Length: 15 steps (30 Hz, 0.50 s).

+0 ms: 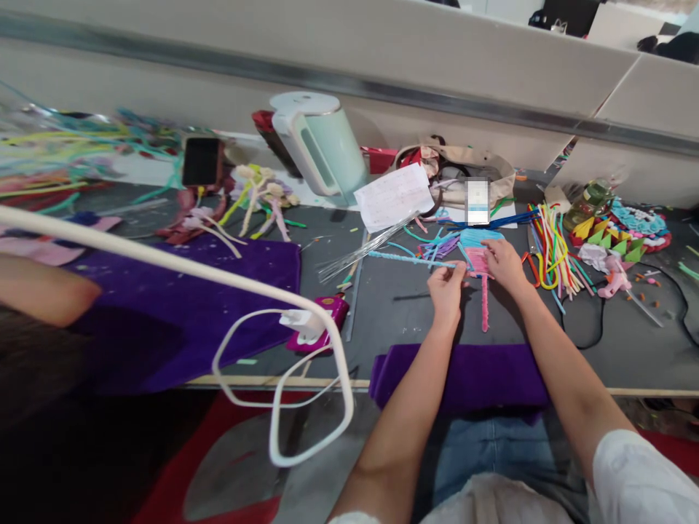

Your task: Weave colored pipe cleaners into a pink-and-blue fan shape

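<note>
My left hand [448,291] pinches the right end of a light blue pipe cleaner [407,258], which stretches out to the left over the dark table. Beside it, my right hand [505,266] has its fingers closed on the right edge of a flat pipe-cleaner piece [478,256], blue at the top and pink lower down. A fuzzy pink strip [485,309] hangs from the piece towards me. Loose purple pipe cleaners [441,247] lie just left of the piece. The fingertips partly cover where the blue pipe cleaner meets the piece.
A folded purple cloth [491,371] lies at the table's front edge. Colourful pipe cleaners [557,251] and orange-handled scissors [529,269] are to the right. A pale green kettle [322,145] and paper sheet [394,196] stand behind. A white cable [344,407] loops left; another person's arm [44,291] is beyond.
</note>
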Available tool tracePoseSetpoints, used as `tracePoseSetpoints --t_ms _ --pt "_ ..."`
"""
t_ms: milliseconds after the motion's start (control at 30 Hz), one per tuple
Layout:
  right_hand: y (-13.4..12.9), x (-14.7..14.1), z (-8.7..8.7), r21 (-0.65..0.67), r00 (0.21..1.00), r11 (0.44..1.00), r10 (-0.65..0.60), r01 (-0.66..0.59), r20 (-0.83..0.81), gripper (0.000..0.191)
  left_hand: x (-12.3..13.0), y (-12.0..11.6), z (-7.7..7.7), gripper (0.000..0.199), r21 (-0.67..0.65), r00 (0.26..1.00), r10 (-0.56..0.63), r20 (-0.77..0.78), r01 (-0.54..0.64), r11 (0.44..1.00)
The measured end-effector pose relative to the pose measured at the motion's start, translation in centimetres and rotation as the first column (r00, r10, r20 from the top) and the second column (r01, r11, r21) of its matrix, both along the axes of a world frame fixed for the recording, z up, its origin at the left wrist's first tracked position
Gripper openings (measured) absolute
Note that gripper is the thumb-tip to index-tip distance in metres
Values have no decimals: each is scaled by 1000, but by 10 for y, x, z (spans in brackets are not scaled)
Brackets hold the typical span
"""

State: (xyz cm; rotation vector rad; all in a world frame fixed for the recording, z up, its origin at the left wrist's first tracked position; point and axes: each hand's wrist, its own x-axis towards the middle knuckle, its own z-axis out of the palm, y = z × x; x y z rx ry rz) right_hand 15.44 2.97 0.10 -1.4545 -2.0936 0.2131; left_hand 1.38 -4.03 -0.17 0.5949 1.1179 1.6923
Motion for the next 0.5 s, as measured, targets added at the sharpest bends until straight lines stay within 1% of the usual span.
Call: tracePoseSetpoints --t_ms 33,133,233,333,500 --pt "11 5 0 10 997 1000 -23 22 77 38 0 0 1 41 1 1000 -3 7 3 1000" --pt "40 16 2 35 957 999 -29 20 288 42 0 -1 2 42 1 999 -16 31 16 1000" --pt "61 20 5 51 905 999 -13 -10 426 44 0 -2 3 42 -14 998 -24 49 25 1000" --pt "78 19 5 55 875 997 17 -49 484 44 -2 -4 5 42 -26 997 -35 67 37 999" --pt "97 16 1 19 859 997 51 -70 509 41 -5 -8 11 39 -29 994 -59 96 62 998"
